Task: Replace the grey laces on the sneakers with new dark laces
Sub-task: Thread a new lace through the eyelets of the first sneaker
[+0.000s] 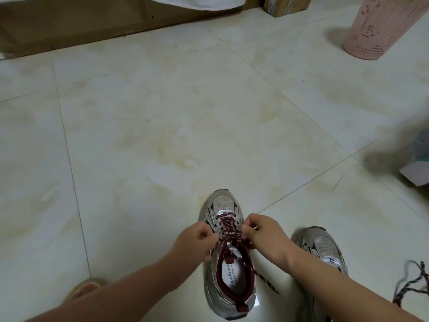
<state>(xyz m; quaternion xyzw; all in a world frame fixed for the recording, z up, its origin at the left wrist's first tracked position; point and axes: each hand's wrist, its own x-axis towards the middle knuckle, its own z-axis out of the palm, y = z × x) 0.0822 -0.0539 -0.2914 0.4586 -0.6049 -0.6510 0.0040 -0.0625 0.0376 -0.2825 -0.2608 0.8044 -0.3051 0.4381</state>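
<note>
Pinching the dark lace (228,225) at both sides — left hand (193,238), right hand (262,231) — over the sneaker (228,287) (toe pointing away).

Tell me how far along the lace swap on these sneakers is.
Roughly halfway. Done: the near sneaker already has a dark red lace crisscrossed up its eyelets. In hand: the left hand and right hand each pinch that lace near the top eyelets, one loose end trailing by the heel. Left: the second sneaker shows no lace on its visible part, and loose laces lie on the floor beside it.
</note>
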